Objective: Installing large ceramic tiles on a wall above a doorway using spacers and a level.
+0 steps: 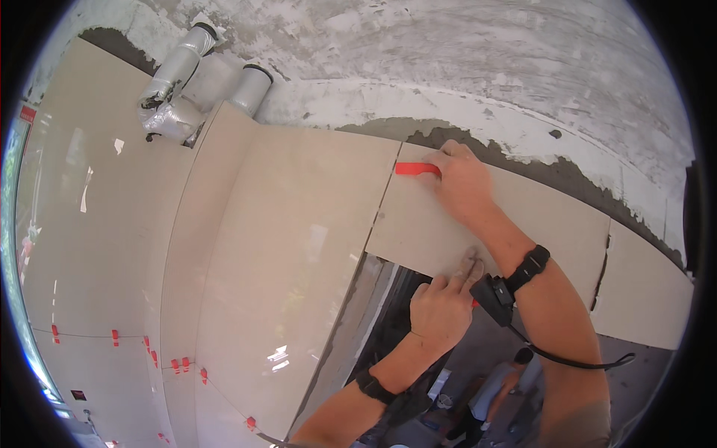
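My right hand [463, 183] is high on a beige wall tile [560, 216], fingers curled round a red plastic piece [411, 169] that lies across the tile beside its left seam. My left hand [444, 306] is lower, at the tile's bottom edge above an opening, fingers raised and pressed close together at that edge. A small red bit [475, 303] shows behind it, mostly hidden; whether it is held I cannot make out. A black strap device with a cord is on my right forearm.
Large glossy tiles [291, 194] with red clips [115, 336] cover the left wall. Wrapped silver pipes [183, 63] stand at upper left. Rough plaster [485, 52] runs above. Another person [485, 396] shows through the opening below, beside my forearms.
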`<state>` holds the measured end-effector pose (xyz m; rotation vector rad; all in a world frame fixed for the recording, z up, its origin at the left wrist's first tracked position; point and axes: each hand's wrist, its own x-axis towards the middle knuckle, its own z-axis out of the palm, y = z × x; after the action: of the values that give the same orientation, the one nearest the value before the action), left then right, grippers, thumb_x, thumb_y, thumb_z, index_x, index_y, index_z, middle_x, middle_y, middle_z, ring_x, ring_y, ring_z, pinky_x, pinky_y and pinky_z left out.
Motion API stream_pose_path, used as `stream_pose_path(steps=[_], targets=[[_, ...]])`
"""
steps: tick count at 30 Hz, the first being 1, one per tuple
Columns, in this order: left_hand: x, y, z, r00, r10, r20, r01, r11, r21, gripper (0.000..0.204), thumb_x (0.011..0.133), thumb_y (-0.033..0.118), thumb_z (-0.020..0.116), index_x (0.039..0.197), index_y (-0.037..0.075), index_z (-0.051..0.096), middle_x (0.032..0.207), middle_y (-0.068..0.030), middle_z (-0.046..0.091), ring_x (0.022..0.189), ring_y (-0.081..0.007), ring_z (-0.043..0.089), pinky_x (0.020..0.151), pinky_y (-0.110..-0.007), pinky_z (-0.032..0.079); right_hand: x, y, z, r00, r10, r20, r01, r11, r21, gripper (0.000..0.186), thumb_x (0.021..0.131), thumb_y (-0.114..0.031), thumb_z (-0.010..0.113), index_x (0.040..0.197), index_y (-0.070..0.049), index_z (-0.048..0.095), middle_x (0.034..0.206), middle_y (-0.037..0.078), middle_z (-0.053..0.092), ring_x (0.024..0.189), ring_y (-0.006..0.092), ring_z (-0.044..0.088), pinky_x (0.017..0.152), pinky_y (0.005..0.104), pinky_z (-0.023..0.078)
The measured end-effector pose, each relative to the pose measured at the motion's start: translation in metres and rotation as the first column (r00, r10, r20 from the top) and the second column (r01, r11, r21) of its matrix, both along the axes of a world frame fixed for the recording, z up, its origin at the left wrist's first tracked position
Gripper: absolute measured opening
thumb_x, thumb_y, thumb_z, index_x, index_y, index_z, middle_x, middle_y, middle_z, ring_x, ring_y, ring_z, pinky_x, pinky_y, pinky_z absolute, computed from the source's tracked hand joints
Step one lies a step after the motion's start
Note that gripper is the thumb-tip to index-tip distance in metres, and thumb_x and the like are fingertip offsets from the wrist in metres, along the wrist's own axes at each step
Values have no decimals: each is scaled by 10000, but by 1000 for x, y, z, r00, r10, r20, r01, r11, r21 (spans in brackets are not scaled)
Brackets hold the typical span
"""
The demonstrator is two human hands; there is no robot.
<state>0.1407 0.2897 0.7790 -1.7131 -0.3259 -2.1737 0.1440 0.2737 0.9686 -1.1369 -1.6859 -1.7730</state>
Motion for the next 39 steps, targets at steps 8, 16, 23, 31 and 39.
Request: stream_pose_path(steps=[8,16,23,31,39], targets=[[5,8,-6,998,-63,-23,64,998,25,301,640,128,734,942,122,736,1144,-26,710,731,-183,606,589,-321,483,-16,17,1,987,-158,13,158,981,-113,216,898,-251,643,933,-45,699,964,144,669,911,327,678,798,441,552],[6,8,-5,994,-107,-4,107,994,29,292,764,167,654,1041,107,722,1239,-42,686,721,-164,594,576,-298,456,-26,8,27,995,-46,86,75,925,-373,386,817,-178,718,1177,-50,664,1009,172,678,948,375,649,859,454,520],[8,6,-1,989,-121,86,114,990,86,449,734,189,727,1176,116,705,1172,-5,707,687,-164,578,575,-282,460,-37,0,46,915,-208,345,323,890,-321,493,795,-88,714,1281,-120,638,1310,98,606,1074,330,604,909,430,506],[11,8,-1,987,-127,94,118,988,97,407,766,199,702,1162,106,708,1227,-9,693,639,-149,538,550,-263,445,-38,6,49,823,-145,549,421,804,-419,465,817,-86,679,1277,-143,643,1365,5,585,1089,291,576,944,403,496],[12,9,1,978,-158,136,141,982,128,389,768,175,654,1139,73,708,1320,-56,647,676,-140,542,555,-245,446,-29,19,57,809,52,585,260,862,-435,316,763,-9,642,1075,-53,629,967,68,642,903,327,603,800,409,486]])
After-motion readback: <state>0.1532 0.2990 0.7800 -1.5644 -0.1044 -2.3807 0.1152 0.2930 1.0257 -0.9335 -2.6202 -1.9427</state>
